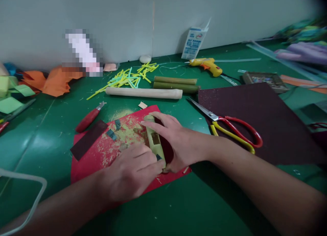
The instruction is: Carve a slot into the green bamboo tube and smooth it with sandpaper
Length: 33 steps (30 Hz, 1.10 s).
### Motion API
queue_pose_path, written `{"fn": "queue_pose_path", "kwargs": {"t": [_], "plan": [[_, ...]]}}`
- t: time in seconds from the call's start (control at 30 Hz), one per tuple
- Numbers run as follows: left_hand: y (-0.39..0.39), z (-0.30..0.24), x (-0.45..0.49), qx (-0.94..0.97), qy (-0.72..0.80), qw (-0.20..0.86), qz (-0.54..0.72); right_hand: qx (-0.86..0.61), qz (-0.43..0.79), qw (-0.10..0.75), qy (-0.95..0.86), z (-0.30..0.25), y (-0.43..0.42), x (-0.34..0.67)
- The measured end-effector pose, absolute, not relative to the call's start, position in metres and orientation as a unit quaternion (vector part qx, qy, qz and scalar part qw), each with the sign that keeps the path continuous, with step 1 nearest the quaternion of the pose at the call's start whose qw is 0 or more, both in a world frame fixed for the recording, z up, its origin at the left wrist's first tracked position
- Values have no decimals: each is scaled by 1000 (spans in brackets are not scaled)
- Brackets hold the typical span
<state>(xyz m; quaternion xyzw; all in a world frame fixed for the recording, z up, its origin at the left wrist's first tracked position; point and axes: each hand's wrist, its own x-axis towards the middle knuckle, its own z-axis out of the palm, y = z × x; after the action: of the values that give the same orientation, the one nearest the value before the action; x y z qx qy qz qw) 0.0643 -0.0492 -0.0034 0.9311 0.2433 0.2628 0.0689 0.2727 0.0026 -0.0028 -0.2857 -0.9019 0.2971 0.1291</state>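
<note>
A pale green bamboo piece (158, 150) with a rectangular opening cut in its side lies over a red sheet (87, 171). My right hand (176, 137) wraps round it from the right, fingers at its far end and thumb near its close end. Against the near end, my left hand (135, 169) is closed, pinching a small dark scrap (158, 157) that looks like sandpaper. Two similar dark scraps (111, 134) rest on the red sheet amid pale shavings and dust (120, 137). A dark brown strip (89, 140), probably sandpaper, lies at the sheet's left edge.
Beyond the sheet are a red-handled knife (89, 119), a peeled bamboo stick (143, 92), green bamboo (176, 87) and yellow-green strips (125, 78). Scissors (230, 128) overlap a large dark sheet (255, 123) at right. A yellow glue gun (208, 65) lies near the wall.
</note>
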Motion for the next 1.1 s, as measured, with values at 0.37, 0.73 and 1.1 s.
{"fn": "queue_pose_path", "kwargs": {"t": [0.37,0.73,1.1], "plan": [[-43,-2,64,934,242,29,262,-285,290,153,-901,-6,3,274],[-45,-5,61,937,238,50,252,-279,276,154,-907,-6,2,275],[-48,-1,63,942,208,59,256,-283,274,138,-909,-6,4,275]]}}
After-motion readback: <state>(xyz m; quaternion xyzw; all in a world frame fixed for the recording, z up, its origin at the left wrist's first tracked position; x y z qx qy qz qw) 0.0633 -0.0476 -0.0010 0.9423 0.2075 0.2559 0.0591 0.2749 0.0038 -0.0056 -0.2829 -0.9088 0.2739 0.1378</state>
